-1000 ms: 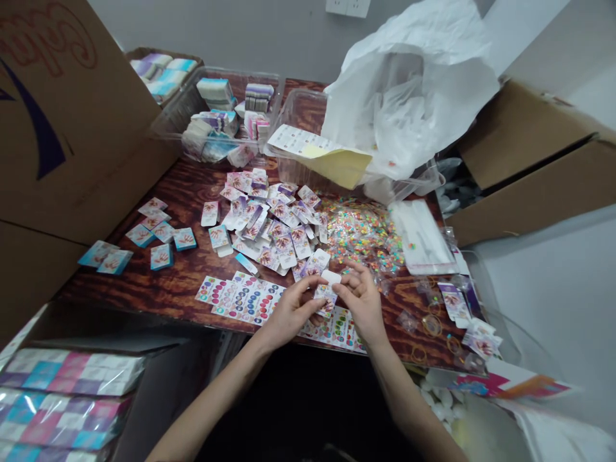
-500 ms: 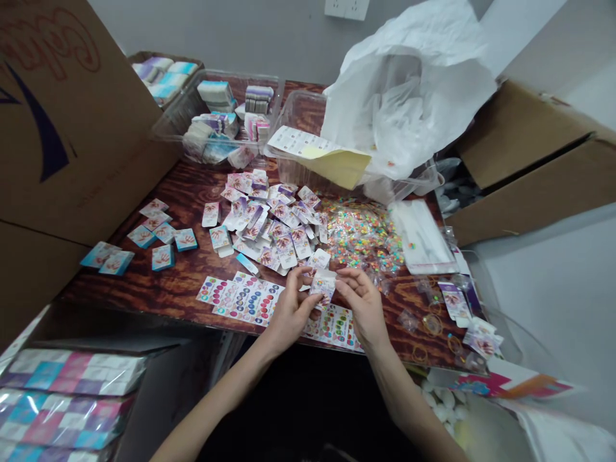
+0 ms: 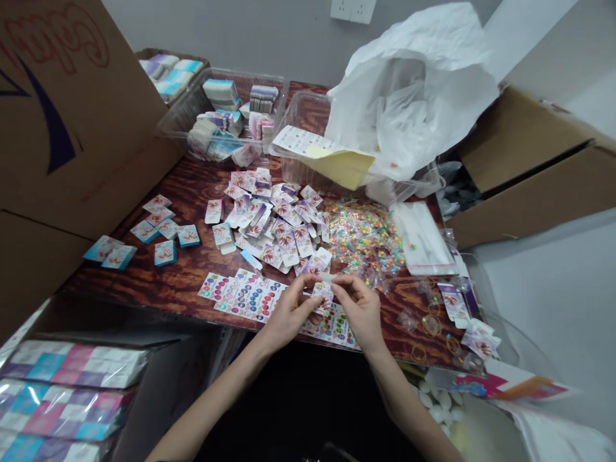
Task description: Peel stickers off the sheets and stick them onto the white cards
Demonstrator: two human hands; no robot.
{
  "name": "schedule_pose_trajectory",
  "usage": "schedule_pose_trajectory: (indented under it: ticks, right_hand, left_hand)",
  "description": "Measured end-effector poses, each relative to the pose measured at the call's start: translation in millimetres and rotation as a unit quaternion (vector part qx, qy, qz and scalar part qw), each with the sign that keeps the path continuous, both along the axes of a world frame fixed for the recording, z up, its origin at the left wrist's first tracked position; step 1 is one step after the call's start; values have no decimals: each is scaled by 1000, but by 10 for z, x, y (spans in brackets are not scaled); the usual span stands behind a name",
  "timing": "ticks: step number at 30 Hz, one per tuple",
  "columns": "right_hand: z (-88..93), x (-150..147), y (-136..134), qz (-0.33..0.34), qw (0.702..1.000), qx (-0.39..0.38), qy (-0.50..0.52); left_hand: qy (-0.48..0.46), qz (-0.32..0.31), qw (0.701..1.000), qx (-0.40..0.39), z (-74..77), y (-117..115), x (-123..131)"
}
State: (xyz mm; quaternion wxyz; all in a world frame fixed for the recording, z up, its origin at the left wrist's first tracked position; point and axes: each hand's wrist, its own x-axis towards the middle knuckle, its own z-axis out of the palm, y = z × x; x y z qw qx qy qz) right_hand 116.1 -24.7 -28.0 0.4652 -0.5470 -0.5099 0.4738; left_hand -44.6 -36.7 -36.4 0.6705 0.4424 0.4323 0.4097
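Head view: small printed box [image 3: 323, 296] held above sticker sheets [image 3: 248, 296], near side.
Left hand [image 3: 289, 313] grips its left side, fingers closed; right hand [image 3: 360, 313] pinches its top flap [image 3: 326, 278], fingertips nearly together. Beyond: heaped cartons [image 3: 286, 240]; colourful packets [image 3: 363, 231] to their right.

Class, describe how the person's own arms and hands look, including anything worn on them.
The left hand and right hand are bare: no gloves, and no rings, watch or bracelet can be made out. The slim forearms show no sleeves along their visible length, and no clear markings. Between them is a plain black garment.
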Motion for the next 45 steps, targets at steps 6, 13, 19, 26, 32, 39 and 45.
schedule_pose_trajectory:
  ticks: [6, 13, 19, 26, 32, 39, 45]
  right_hand:
    - [63, -9, 14, 68, 995, 49, -61]
    - [-29, 28, 87, 21, 991, -101, 86]
    - [-45, 77, 118, -12, 980, -153, 130]
    - [17, 81, -15, 60, 995, -59, 53]
    - [-9, -61, -88, 70, 997, 2, 11]
    - [-196, -170, -250, 151, 946, 34, -284]
    - [-271, -375, -246, 197, 850, 79, -483]
  left_hand:
    - [-14, 39, 999, -29, -40, -37, 23]
    - [26, 18, 999, 7, -43, -72, 23]
    - [41, 0, 999, 27, -21, -86, 19]
    - [43, 48, 998, 8, -35, -68, 27]
    - [56, 25, 998, 19, 14, -37, -107]
    - [170, 352, 905, 167, 155, 271, -1054]
    - [437, 458, 735, 242, 21, 381, -1782]
